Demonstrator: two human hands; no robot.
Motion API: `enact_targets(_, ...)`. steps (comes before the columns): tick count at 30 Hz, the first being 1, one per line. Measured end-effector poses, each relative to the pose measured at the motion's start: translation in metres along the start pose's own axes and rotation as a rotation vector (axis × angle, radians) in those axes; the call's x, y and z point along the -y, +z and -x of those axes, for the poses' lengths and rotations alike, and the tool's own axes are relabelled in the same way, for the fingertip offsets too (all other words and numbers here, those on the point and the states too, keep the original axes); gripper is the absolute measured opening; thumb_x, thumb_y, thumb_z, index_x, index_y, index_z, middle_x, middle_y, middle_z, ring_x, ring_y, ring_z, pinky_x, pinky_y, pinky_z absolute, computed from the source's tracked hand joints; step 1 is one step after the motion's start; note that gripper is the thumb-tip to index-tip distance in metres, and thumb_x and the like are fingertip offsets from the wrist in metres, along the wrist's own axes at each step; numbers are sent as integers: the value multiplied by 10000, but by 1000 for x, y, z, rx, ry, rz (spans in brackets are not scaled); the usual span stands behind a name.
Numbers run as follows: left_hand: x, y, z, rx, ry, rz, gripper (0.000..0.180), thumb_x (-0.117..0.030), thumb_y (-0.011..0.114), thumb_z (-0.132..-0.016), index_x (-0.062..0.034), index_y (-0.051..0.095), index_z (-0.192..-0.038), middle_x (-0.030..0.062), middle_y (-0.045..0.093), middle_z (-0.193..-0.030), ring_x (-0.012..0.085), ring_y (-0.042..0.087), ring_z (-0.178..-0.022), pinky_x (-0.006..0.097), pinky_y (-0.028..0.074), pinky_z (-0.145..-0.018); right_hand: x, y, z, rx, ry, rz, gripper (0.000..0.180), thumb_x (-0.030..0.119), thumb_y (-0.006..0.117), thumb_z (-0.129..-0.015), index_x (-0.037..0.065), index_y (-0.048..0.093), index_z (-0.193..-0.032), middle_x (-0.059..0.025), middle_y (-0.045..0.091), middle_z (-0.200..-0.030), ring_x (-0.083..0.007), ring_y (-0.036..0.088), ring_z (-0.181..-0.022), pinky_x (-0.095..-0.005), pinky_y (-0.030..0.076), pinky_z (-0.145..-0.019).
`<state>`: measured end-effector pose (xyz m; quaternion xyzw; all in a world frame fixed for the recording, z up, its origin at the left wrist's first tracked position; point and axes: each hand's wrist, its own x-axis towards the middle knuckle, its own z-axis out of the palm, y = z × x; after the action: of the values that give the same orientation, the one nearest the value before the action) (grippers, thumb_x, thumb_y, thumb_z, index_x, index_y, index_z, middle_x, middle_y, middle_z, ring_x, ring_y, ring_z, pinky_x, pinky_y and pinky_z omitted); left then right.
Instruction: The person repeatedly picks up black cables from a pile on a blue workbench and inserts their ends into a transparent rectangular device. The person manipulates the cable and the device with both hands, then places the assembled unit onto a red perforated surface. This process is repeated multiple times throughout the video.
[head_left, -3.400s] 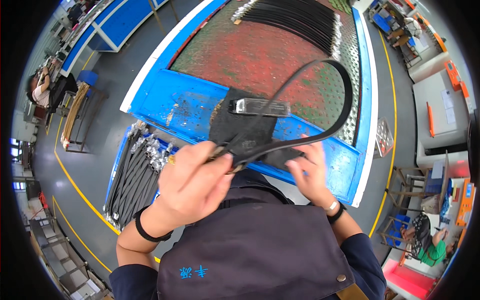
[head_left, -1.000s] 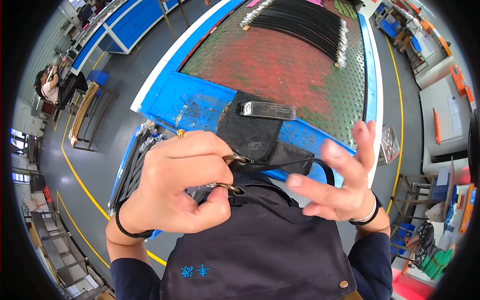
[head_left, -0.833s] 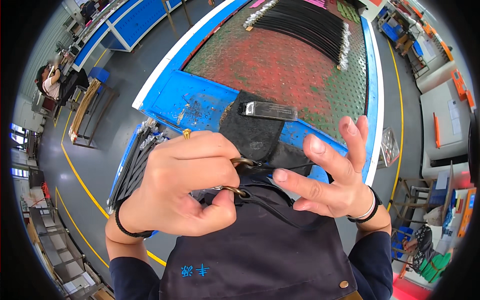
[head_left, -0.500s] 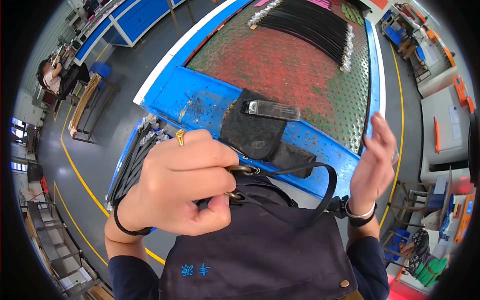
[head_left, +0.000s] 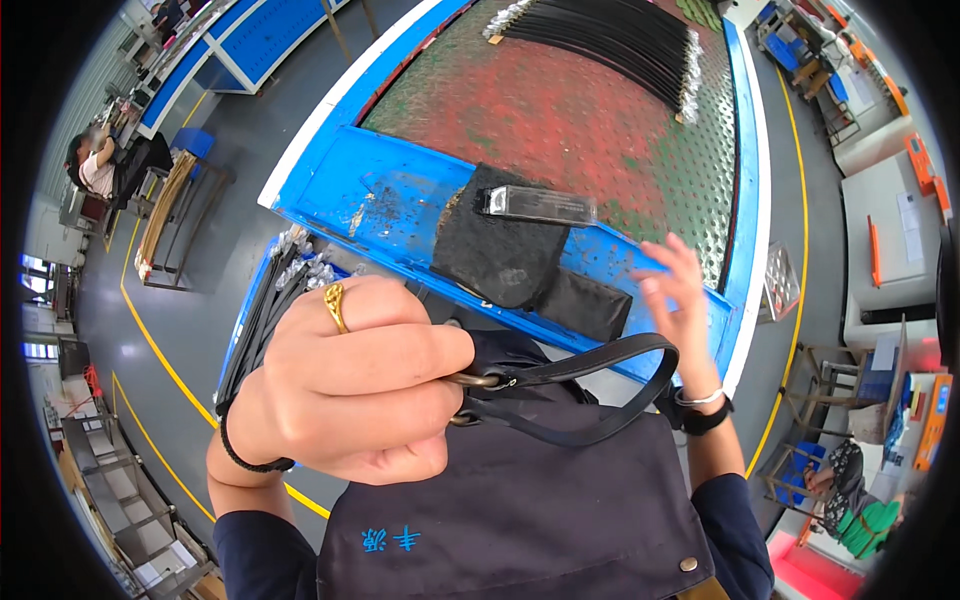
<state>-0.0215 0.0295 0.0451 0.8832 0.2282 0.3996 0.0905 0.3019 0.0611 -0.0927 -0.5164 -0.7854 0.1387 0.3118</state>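
My left hand (head_left: 360, 385) is closed in a fist around the end of a black strap (head_left: 640, 350). Brass-coloured metal fittings (head_left: 480, 381) show beside its fingers; the gripped part is hidden. The strap loops out to the right in front of my dark apron (head_left: 520, 500). My right hand (head_left: 682, 315) holds nothing, its fingers apart, raised over the table's near right corner. Beyond the strap, a black pad (head_left: 500, 255) lies on the blue table edge (head_left: 390, 205). On it rests a clear-sided narrow box (head_left: 543, 206), with a black block (head_left: 585, 305) alongside.
A bundle of black strips (head_left: 600, 45) lies across the studded red-green tabletop (head_left: 560, 130). Below the table's left side, a blue bin (head_left: 262, 290) holds more black strips. A wooden-topped rack (head_left: 165, 215) and a seated person (head_left: 100, 165) are farther left.
My right hand has moved left and slightly down, over the table corner. My left fist has shifted slightly down and still grips the strap. The view of the table has moved a little.
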Motion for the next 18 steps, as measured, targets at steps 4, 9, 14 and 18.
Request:
enact_targets(4,3,4,-7,1,55,44,132,-55,591,-443,-37,545,-565,71,566,-728,175,462,-508,263,365,-440,83,-59,-31,58,-247,-310,314,318,522,-876,64,686,-962,-98,613,-1022,-305,534,-1049,-497,266,-1028)
enact_targets(9,-1,2,-11,13,22,49,146,-48,594,-439,-43,541,-575,57,563,-740,178,462,-518,269,368,-438,117,-66,-43,209,-657,-228,366,349,569,-814,107,676,-1066,-48,577,-940,-247,554,-974,-483,306,-1003)
enact_targets(14,-1,2,-9,2,7,44,140,-61,584,-441,-58,552,-577,42,572,-738,181,472,-538,275,380,-451,124,-61,-45,213,-694,-225,423,347,620,-718,111,678,-1064,-33,545,-918,-235,551,-954,-472,330,-986)
enact_targets(18,-1,2,-5,8,-13,30,130,-82,556,-437,-76,574,-565,31,596,-724,183,493,-554,278,396,-478,124,-59,-46,206,-697,-221,429,343,622,-711,104,678,-1064,-32,538,-900,-234,550,-942,-467,339,-980)
